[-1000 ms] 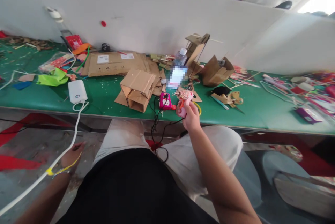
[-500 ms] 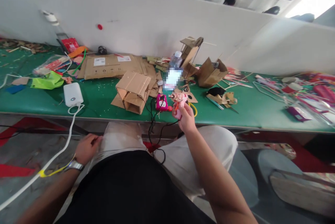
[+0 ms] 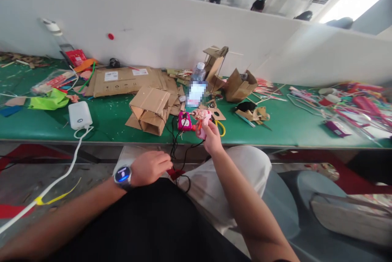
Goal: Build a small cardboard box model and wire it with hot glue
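My right hand [image 3: 211, 134] is wrapped round the handle of a pink hot glue gun [image 3: 202, 117] with an orange trigger. Its nozzle, crusted with residue, points left above the bench. A black cord [image 3: 196, 145] hangs below it. Just left of the nozzle sits a small magenta box [image 3: 184, 121] with a white face-like print. My left hand [image 3: 151, 167], with a watch [image 3: 123, 174] on the wrist, hovers over my lap; its fingers are loosely bent and appear to hold nothing. An open cardboard structure [image 3: 150, 109] stands on the bench beyond it.
A lit phone [image 3: 196, 93] leans by a plastic bottle [image 3: 199, 73]. Flattened cardboard [image 3: 125, 82] lies behind. A white power bank [image 3: 80, 115] with a thick white cable is at left. A paper bag [image 3: 240, 86] and scraps are at right. The green bench [image 3: 290, 127] meets a white partition.
My left hand has risen from low on the left and swung right over my lap. My right hand keeps hold of the glue gun. The view has shifted, moving the scene slightly left.
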A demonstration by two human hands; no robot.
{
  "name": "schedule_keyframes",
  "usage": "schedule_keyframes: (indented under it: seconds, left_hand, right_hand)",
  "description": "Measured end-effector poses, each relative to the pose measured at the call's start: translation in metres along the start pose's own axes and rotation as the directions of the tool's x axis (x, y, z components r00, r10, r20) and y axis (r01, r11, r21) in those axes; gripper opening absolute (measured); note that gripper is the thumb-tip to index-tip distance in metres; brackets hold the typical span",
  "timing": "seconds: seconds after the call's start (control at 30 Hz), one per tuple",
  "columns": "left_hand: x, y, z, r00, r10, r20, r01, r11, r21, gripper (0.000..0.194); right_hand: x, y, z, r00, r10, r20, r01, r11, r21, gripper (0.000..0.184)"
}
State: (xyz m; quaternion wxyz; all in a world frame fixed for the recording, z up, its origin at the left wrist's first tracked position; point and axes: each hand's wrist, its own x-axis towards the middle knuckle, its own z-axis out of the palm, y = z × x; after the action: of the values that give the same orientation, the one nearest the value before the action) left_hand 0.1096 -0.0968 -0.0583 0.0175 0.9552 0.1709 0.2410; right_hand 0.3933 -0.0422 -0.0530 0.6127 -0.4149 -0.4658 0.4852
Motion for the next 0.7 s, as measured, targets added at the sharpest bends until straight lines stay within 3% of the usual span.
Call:
schedule_keyframes:
  seconds: [0.17, 0.33, 0.57, 0.7]
  left_hand:
    - [0.057, 0.002, -0.019, 0.955, 0.286, 0.073, -0.295, 0.941, 0.166, 0.013]
    - [0.079, 0.004, -0.015, 0.882, 0.468, 0.051, -0.469, 0.864, 0.183, 0.014]
    - [0.082, -0.006, -0.006, 0.839, 0.534, 0.103, -0.544, 0.827, 0.144, 0.019]
    - [0.08, -0.013, -0.006, 0.895, 0.438, 0.091, -0.447, 0.884, 0.139, 0.018]
  right_hand:
    - [0.001, -0.001, 0.0, 1.0, 0.004, -0.007, -0.004, 1.0, 0.005, 0.049]
    - [0.002, -0.002, 0.0, 1.0, -0.005, 0.006, 0.005, 1.0, -0.001, 0.048]
    - [0.0, -0.002, 0.0, 1.0, -0.002, 0.008, 0.002, 0.999, -0.033, 0.05]
    - [-0.001, -0.003, 0.003, 1.0, -0.006, 0.005, 0.006, 1.0, -0.014, 0.045]
